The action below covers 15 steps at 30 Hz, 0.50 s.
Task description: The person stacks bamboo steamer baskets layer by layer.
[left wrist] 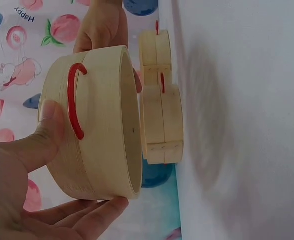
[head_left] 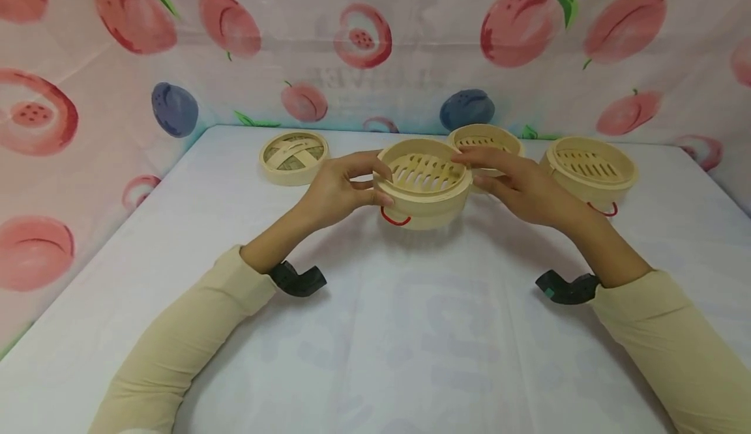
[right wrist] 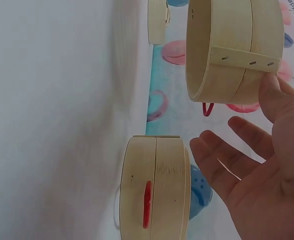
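Note:
Above the table, a round bamboo steamer basket (head_left: 422, 206) with a slatted floor and a red loop handle is held up between both hands. The left hand (head_left: 343, 189) grips its left side; in the left wrist view, the thumb presses the wall near the red handle and other fingers support the opposite side. At the right rim, the right hand (head_left: 516, 186) pinches the basket; its lower fingers (right wrist: 221, 155) spread away from the wall in the right wrist view. Behind that hand is a second steamer basket (head_left: 487, 135). A third basket (head_left: 592, 189) sits farther right.
A woven bamboo lid (head_left: 293, 174) lies at the back left of the white-covered table (head_left: 411, 343). A fruit-print cloth (head_left: 411, 36) hangs behind the table and along its left side. Black devices (head_left: 299, 281) are worn on both wrists.

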Each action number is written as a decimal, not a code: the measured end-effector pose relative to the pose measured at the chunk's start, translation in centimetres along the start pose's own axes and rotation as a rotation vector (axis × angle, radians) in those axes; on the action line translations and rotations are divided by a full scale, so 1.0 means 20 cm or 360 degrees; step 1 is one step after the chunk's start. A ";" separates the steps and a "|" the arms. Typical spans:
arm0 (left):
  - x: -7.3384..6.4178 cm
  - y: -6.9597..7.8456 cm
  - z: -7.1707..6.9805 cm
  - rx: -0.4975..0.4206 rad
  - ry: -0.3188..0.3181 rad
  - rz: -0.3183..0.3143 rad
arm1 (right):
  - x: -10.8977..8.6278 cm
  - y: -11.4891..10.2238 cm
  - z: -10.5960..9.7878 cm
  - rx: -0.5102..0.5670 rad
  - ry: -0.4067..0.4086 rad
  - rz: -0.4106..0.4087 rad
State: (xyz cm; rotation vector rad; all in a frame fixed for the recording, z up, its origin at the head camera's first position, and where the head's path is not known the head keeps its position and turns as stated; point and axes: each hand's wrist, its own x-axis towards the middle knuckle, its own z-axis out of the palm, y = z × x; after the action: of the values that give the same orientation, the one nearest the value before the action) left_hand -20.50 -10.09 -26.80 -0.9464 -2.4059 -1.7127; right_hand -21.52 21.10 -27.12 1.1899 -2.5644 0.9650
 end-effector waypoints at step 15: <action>0.01 -0.03 -0.05 -0.0084 -0.0208 -0.0052 | -0.01 -0.02 -0.03 0.0150 -0.0178 0.0040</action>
State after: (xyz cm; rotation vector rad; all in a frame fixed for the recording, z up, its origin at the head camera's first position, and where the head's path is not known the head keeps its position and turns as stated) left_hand -21.23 -11.02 -26.82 -1.0635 -2.4798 -1.7875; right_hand -21.24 21.40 -26.55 1.2731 -2.6526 1.0646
